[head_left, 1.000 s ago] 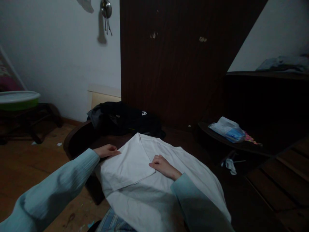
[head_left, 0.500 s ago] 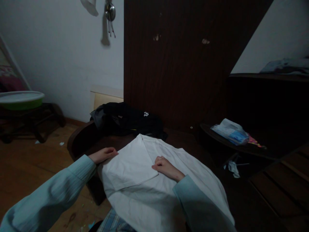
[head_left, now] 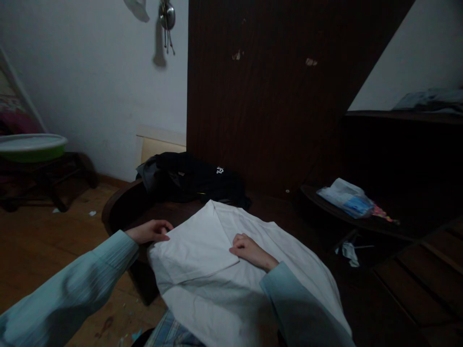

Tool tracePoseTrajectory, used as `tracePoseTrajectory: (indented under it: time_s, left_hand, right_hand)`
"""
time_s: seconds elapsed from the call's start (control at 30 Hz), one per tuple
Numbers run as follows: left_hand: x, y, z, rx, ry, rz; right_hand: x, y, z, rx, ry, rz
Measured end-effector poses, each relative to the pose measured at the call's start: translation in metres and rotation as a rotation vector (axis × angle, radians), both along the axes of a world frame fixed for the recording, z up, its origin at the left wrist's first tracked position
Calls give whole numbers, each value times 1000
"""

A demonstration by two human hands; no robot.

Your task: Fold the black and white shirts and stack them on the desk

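Observation:
A white garment (head_left: 206, 241) lies spread over the dark wooden surface in front of me, its near part hanging toward my lap. A flap at its left is folded over to the right, with a slanting edge. At that flap's right edge, my right hand (head_left: 248, 249) has its fingers curled and pinched on the cloth. My left hand (head_left: 152, 231) is at the garment's left border, thumb and forefinger apart, not gripping the fabric. Whether its fingertips touch the cloth, I cannot tell.
Dark crumpled clothing (head_left: 195, 176) lies behind the garment against the wooden panel (head_left: 260, 106). On the right, a curved shelf (head_left: 311, 195) carries a plastic-wrapped packet (head_left: 347, 197). A green basin (head_left: 32, 149) rests on a low stand at far left.
My left hand has let go of the garment's left edge and drawn slightly left, its fingers parting. My right hand stays at the folded flap.

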State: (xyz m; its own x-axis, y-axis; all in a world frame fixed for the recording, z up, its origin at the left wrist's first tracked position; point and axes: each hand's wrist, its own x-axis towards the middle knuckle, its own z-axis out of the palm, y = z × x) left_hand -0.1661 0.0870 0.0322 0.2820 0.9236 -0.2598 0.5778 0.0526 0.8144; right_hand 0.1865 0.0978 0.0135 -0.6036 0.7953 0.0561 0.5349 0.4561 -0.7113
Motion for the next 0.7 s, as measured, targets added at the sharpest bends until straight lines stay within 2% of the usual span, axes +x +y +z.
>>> tracePoseTrajectory:
  time_s: [0.4, 0.7]
  left_hand:
    - [5, -2, 2, -75, -78, 53]
    - [7, -2, -2, -17, -52, 39]
  right_hand:
    - [0, -1, 5, -23, 2, 14]
    - [1, -2, 7, -40, 20, 16]
